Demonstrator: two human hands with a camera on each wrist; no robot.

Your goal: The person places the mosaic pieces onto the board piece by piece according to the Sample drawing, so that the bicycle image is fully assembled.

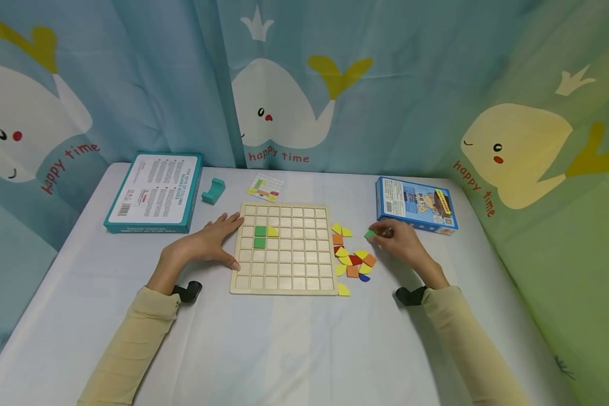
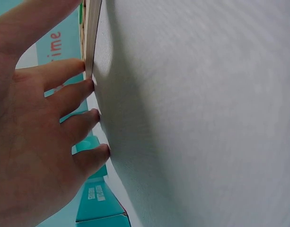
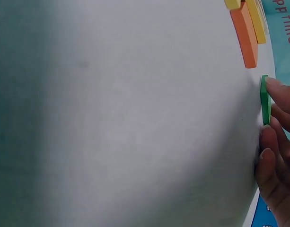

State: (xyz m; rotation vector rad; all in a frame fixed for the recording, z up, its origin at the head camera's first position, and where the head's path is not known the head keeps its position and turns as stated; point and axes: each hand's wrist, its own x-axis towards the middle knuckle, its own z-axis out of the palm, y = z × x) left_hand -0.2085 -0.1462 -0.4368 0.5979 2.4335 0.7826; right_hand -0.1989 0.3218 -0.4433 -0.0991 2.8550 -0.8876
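Observation:
A wooden grid board (image 1: 289, 276) lies mid-table, with two green square tiles (image 1: 260, 242) and a yellow quarter-circle tile (image 1: 272, 232) in its cells. My left hand (image 1: 210, 242) rests at the board's left edge, fingers spread; in the left wrist view the fingertips (image 2: 90, 85) are at the board's side. Right of the board, my right hand (image 1: 398, 241) pinches a green tile (image 1: 369, 234) between thumb and fingers. The right wrist view shows this green tile (image 3: 265, 100) on edge, near an orange tile (image 3: 245, 38).
Loose yellow, orange, red and blue tiles (image 1: 352, 272) lie along the board's right side. A pattern card (image 1: 265, 187) and a teal holder (image 1: 213, 191) sit behind the board. A teal box (image 1: 152, 189) stands back left, a blue box (image 1: 416, 204) back right.

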